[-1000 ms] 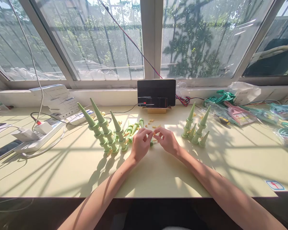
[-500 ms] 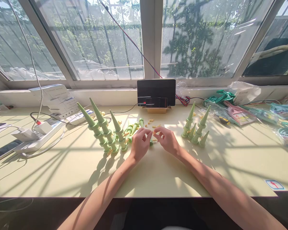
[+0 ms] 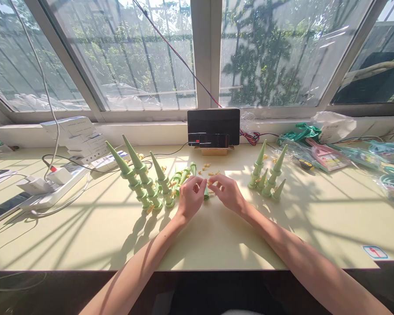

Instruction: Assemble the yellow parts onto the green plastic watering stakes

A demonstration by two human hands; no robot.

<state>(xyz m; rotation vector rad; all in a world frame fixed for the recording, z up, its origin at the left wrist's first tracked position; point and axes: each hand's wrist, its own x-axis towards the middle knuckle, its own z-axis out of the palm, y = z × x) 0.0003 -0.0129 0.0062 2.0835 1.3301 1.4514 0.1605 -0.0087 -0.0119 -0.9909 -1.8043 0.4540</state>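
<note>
My left hand is closed, its thumb and index finger pinched together. What sits in that pinch is too small to make out. Just beyond its fingertips, between the hands, is a small green piece, partly hidden; I cannot tell if the hand touches it. Facing it, my right hand pinches what looks like a small yellow piece. More loose yellow pieces lie behind the hands. Left of my left hand, green segmented spikes stand upright, with green parts lying beside them.
More green spikes stand to the right. At the back, a black tablet and a phone lean on a cardboard stand. A power strip with cables lies left; plastic bags and a yellow-black tool lie right.
My right hand's fingertips have shifted slightly left, toward my left hand. More of the green piece between the hands shows now. The standing spikes have not moved.
</note>
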